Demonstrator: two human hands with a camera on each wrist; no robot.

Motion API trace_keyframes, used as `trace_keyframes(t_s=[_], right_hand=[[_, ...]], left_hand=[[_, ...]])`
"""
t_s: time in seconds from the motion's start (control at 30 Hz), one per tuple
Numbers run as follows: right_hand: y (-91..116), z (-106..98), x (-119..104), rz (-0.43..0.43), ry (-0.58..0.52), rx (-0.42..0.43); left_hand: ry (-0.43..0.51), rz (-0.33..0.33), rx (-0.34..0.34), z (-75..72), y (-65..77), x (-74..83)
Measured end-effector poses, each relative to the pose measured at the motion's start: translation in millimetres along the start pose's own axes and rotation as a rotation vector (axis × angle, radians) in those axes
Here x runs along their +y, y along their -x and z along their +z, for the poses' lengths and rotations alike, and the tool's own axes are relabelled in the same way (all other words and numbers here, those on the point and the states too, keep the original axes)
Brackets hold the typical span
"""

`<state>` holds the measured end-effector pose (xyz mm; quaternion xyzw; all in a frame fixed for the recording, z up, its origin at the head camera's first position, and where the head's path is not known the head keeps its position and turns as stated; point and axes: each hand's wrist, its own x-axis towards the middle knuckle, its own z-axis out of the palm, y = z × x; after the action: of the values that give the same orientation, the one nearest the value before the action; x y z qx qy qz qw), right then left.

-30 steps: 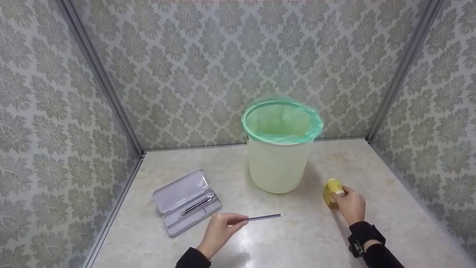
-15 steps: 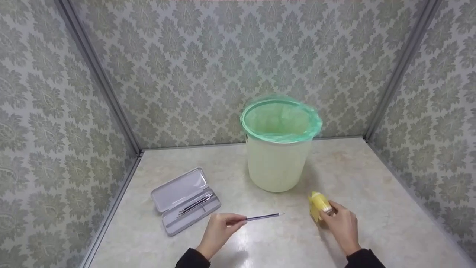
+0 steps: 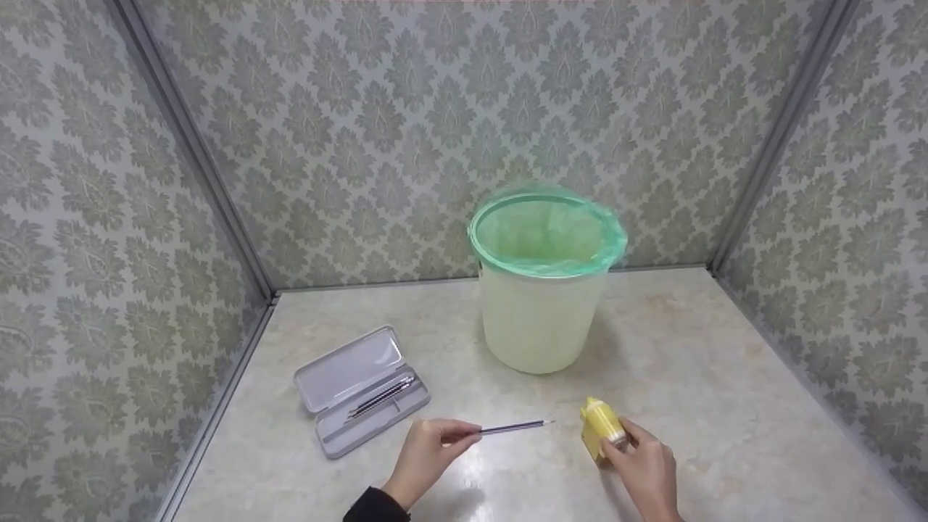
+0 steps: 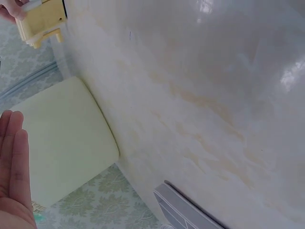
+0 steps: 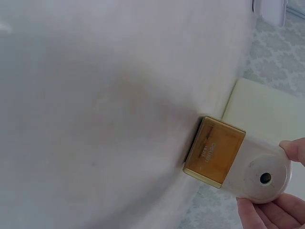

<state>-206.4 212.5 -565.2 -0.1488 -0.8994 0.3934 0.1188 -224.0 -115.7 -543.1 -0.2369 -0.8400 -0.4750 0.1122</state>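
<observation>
My left hand (image 3: 428, 453) pinches a dark-striped pencil (image 3: 513, 427) by one end, its light tip pointing right; the left wrist view shows only fingers (image 4: 19, 167), not the pencil. To the right, my right hand (image 3: 647, 464) grips a yellow crank pencil sharpener (image 3: 602, 428) by its upper part. In the right wrist view the sharpener (image 5: 257, 171) shows a white face with a round dark hole and a see-through amber shavings drawer (image 5: 214, 151). A crank handle (image 4: 50, 36) shows in the left wrist view. Pencil tip and sharpener are apart.
An open grey pencil case (image 3: 341, 435) with several pencils (image 3: 380, 399) lies on the table (image 3: 449, 319) at left. Behind the hands stands a pale bin (image 3: 540, 326) with a green liner (image 3: 544, 270). Patterned wall panels (image 3: 449, 109) enclose the back and sides.
The right hand has brought the sharpener left and nearer to me, turning it somewhat. The left hand and its pencil have barely moved.
</observation>
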Motion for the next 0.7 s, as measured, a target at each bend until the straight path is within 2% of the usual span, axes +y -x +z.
trace_keyframes(t_s=[0.27, 0.43, 0.63, 0.7], right_hand=[[4, 3, -4, -0.025, 0.045, 0.013], [4, 0, -2, -0.076, 0.064, -0.012], [-2, -12, 0, -0.092, 0.096, -0.113], [-5, -18, 0, -0.122, 0.126, -0.155]], left_hand=[[0.016, -0.006, -0.011, 1.0, 1.8, -0.3], [0.016, 0.008, -0.02, 1.5, 2.2, -0.7], [0.025, 0.019, -0.018, 2.8, 2.1, -0.8], [0.026, 0.019, -0.018, 3.2, 2.0, -0.4]])
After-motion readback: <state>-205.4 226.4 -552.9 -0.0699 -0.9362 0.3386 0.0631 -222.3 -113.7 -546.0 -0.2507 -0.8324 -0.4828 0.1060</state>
